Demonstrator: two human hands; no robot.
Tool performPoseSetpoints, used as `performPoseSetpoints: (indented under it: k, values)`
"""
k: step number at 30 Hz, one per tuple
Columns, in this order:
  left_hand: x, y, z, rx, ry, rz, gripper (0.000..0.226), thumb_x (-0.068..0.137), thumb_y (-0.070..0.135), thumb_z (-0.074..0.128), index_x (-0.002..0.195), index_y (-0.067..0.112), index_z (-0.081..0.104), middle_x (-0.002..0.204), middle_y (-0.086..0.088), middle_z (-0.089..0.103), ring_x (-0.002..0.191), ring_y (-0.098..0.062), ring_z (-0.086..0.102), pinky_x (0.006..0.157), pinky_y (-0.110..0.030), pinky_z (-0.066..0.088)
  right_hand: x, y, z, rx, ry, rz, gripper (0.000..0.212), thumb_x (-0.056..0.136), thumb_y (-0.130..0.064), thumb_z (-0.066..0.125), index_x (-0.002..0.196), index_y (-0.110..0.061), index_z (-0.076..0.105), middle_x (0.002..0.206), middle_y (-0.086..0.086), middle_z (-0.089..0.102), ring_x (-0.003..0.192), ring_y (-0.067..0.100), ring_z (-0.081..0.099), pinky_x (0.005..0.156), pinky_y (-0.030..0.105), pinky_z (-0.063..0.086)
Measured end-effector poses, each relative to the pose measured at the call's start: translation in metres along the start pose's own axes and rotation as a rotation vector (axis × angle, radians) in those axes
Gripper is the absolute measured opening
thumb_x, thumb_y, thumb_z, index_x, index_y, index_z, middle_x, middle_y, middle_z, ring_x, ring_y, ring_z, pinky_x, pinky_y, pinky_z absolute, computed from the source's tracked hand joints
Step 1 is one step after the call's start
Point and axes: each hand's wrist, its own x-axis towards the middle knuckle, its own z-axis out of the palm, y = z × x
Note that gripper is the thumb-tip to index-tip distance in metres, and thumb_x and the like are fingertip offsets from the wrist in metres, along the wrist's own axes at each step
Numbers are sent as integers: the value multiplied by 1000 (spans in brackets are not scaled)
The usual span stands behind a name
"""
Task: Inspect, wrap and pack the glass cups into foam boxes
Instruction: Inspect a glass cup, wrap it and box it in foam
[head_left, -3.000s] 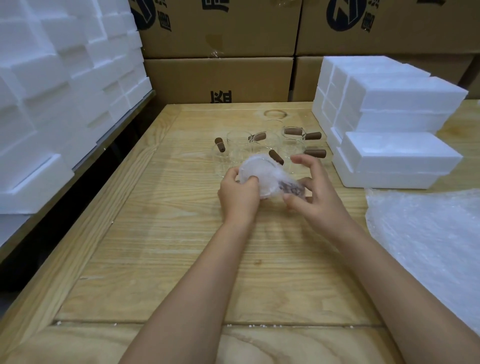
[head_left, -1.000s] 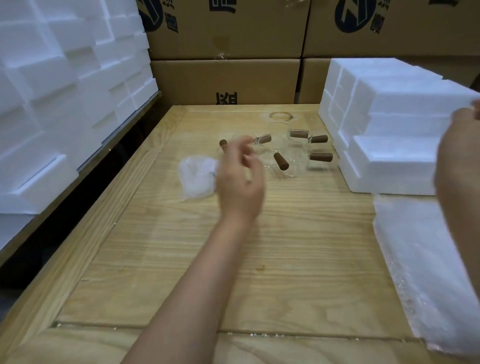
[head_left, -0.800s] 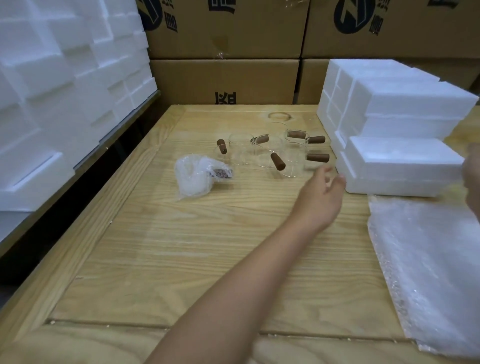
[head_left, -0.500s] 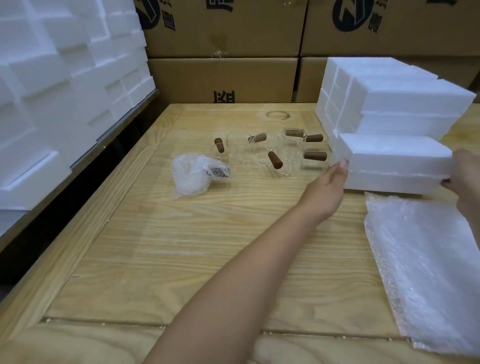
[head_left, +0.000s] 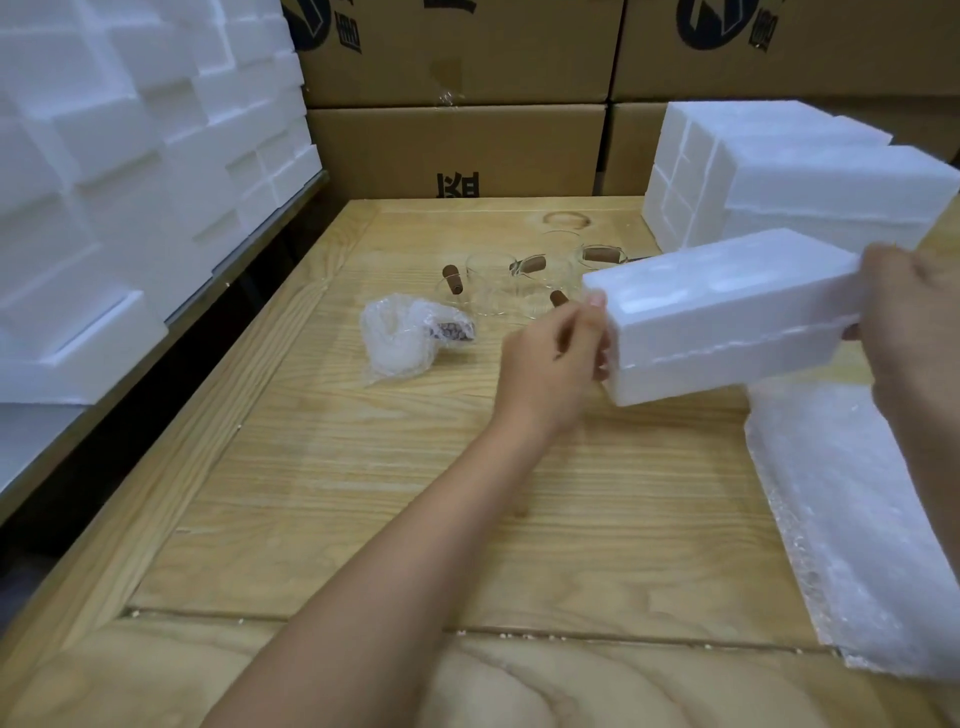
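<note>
Both forearms extended; left hand (head_left: 553, 358) and right hand (head_left: 909, 317) grip opposite ends of a foam box (head_left: 722, 317) (fingers curled).

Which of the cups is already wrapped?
The leftmost cup, lying apart from the bare cups: it alone is covered in bubble wrap.

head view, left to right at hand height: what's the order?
foam stack → wrapped cup → left hand → held foam box → right hand. The bare glass cups overlap the left hand, so they are left out.
</note>
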Motion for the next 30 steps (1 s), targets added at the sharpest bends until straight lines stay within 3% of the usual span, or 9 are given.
performPoseSetpoints:
  k: [4, 10, 15, 18, 20, 22, 24, 27, 30]
  values:
    - [0, -11, -39, 87, 157, 27, 64, 78, 67, 42, 63, 5, 49, 58, -6, 51, 56, -27, 52, 55, -48, 51, -31, -20, 29, 47, -98, -76, 43, 76, -52, 45, 79, -11, 58, 75, 2, 60, 85, 31, 61, 76, 40, 48]
    - [9, -30, -75, 230, 277, -71, 46, 89, 44, 50, 56, 16, 35, 49, 12, 38, 56, -12, 37, 64, -48, 50, -60, -9, 70, 70, -253, 5, 25, 85, -41, 50, 71, -20, 50, 73, -7, 53, 85, 31, 62, 72, 40, 51]
    - [13, -41, -75, 263, 276, -72, 44, 95, 38, 53, 57, 25, 36, 46, 19, 41, 48, 1, 37, 49, -14, 31, -65, 4, 78, 76, -251, 25, 22, 88, -40, 49, 76, -22, 51, 78, -10, 55, 84, 25, 63, 57, 28, 39]
    - [15, -41, -74, 205, 269, -65, 25, 95, 34, 56, 75, 22, 49, 57, 16, 46, 53, 2, 42, 55, -13, 34, -65, 5, 74, 62, -219, -28, 31, 91, -41, 47, 70, -19, 50, 71, -8, 53, 65, 0, 52, 57, 16, 39]
    - [12, -36, -74, 154, 241, -17, 12, 93, 32, 55, 94, 20, 53, 58, 15, 45, 53, 1, 42, 57, -14, 36, -67, 4, 71, 71, -171, -92, 40, 92, -42, 46, 59, -20, 39, 57, -11, 45, 51, 0, 40, 46, 11, 30]
    - [11, -28, -76, 37, 216, 34, 23, 88, 33, 47, 105, 19, 54, 60, 9, 45, 53, -3, 41, 55, -18, 36, -66, 2, 65, 134, -138, -138, 44, 90, -45, 48, 57, -18, 38, 50, -13, 41, 50, 2, 36, 47, 14, 29]
    - [13, -22, -81, -156, 212, 79, 24, 87, 31, 41, 99, 17, 57, 55, 6, 45, 47, -7, 39, 46, -20, 29, -63, -2, 57, 289, -184, -153, 46, 85, -48, 51, 59, -10, 45, 53, -8, 44, 56, 12, 41, 55, 25, 36]
    - [12, -19, -91, -300, 99, 129, 32, 90, 31, 42, 66, 17, 57, 47, 4, 45, 42, -14, 34, 45, -36, 16, -62, -4, 45, 559, -367, -167, 47, 83, -41, 55, 50, -12, 41, 44, -10, 42, 43, 9, 36, 44, 17, 30]
    - [8, -21, -97, -311, -87, 49, 36, 78, 34, 58, 44, 24, 48, 41, 7, 38, 38, -14, 27, 46, -38, 10, -62, -1, 38, 545, -524, -156, 41, 79, -39, 63, 51, -20, 40, 44, -12, 36, 39, 7, 30, 39, 13, 24]
